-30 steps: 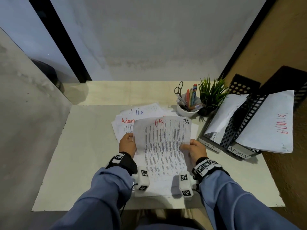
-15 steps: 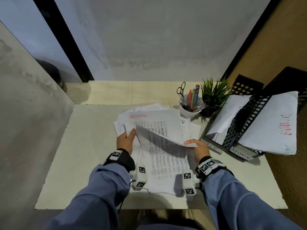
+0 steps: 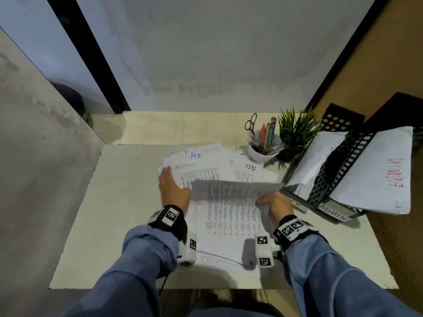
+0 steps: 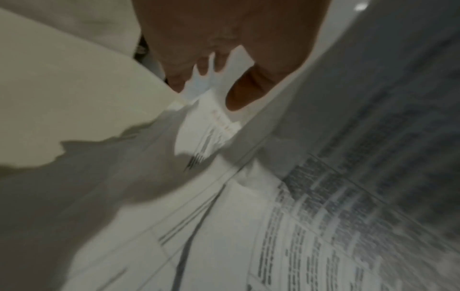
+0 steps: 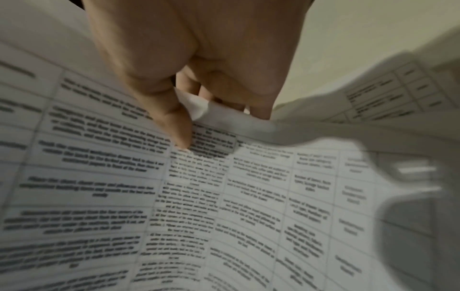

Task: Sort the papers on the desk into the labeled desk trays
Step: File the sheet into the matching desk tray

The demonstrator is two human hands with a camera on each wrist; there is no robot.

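A loose pile of printed papers (image 3: 229, 220) covers the middle of the desk, some marked ADMIN (image 3: 185, 166) in red and HR (image 3: 196, 155) in blue. My right hand (image 3: 273, 203) pinches the right edge of one printed sheet (image 3: 235, 187) (image 5: 248, 177), lifted and bent over the pile. My left hand (image 3: 171, 186) lies flat with straight fingers on the ADMIN sheet at the pile's left side. Black mesh trays (image 3: 329, 177) labelled ADMIN stand at the right, with white papers (image 3: 375, 170) in them.
A white cup (image 3: 261, 153) with scissors and pens stands behind the pile, beside a small green plant (image 3: 295, 131). Walls close the desk (image 3: 128, 202) at the back and left. Bare desk surface lies left of the pile.
The right hand has carried the lifted sheet to the right toward the trays. The left hand let go of it and moved up onto the ADMIN sheet.
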